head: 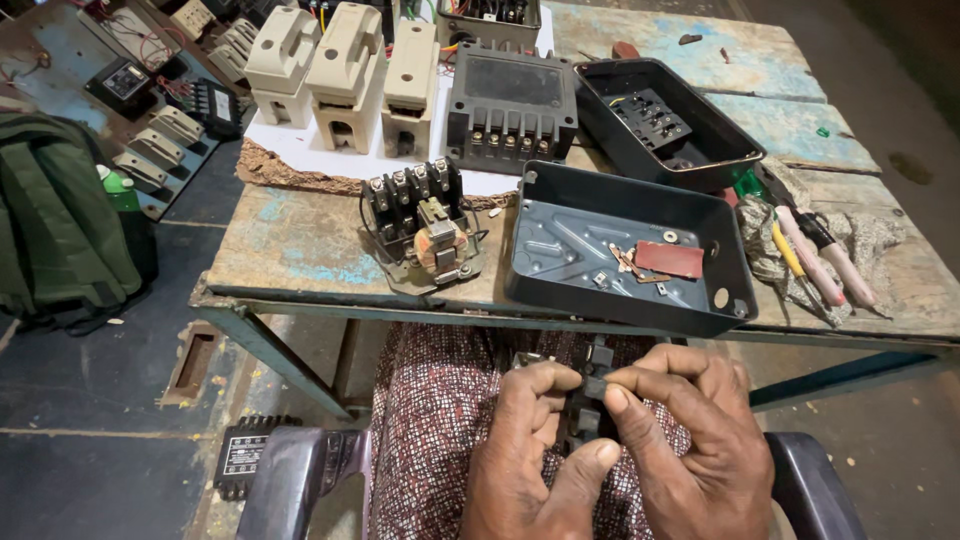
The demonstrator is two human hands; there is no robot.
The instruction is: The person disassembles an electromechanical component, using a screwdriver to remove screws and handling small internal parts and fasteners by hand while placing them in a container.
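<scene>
While resting over patterned cloth, left hand and right hand pinch a blocky black plastic part.

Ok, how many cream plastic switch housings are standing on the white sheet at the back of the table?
3, in a row: left cream housing, middle cream housing, right cream housing, beside a black terminal block. More may sit beyond the frame's top edge.

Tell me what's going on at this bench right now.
A seated person holds a small black electrical part over their lap, gripped between the left hand and right hand. On the worn table ahead sit an open black tray with loose metal bits, a coil assembly, three cream switch housings and some screwdrivers.
</scene>
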